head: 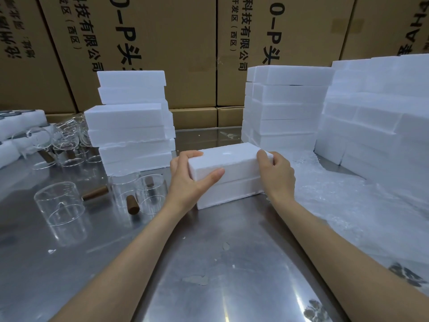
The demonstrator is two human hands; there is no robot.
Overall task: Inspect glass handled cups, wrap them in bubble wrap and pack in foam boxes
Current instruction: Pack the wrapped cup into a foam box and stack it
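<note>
My left grip point(185, 180) and right grip point(276, 173) clamp foam box point(228, 175) ends (lid on), box on counter point(209, 263) between them. Cups point(59, 205) left of left grip; bubble wrap point(362, 205) right of right grip.

White foam boxes point(228, 175), clear glass cups point(59, 205) with brown handles point(95, 193), tan black-lettered cartons point(130, 43).

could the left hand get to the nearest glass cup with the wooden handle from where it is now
Probably yes. The left hand grips the foam box, and the nearest glass cup stands to its left on bare steel table, nothing between them. It would have to let go of the box first.
</note>
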